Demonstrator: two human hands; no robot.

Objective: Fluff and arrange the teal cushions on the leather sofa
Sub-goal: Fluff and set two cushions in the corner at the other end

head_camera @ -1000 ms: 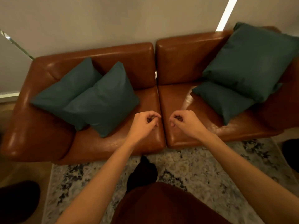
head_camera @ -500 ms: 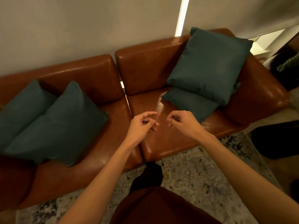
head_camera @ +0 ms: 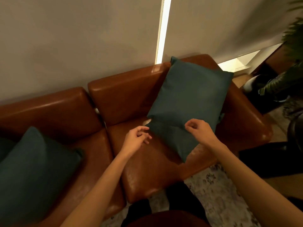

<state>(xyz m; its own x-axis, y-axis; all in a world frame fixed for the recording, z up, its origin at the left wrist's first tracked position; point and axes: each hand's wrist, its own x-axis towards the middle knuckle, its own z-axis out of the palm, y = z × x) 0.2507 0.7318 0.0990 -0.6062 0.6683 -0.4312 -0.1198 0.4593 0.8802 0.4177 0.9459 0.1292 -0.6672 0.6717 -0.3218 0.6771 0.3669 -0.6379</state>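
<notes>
On the right seat of the brown leather sofa a large teal cushion leans against the back and armrest. A smaller teal cushion lies flat on the seat below it. My right hand hovers over the seam where the two meet, fingers curled loosely, holding nothing. My left hand sits just left of the flat cushion's corner with fingers apart, empty. Another teal cushion rests on the left seat, cut off by the frame edge.
A patterned rug lies in front of the sofa. A potted plant stands right of the armrest, with a dark object on the floor at right. A wall and a blind with a bright gap rise behind the sofa.
The view has swung right and closer to the right seat. Both hands have moved apart and forward to the two right cushions, and the left fingers have spread.
</notes>
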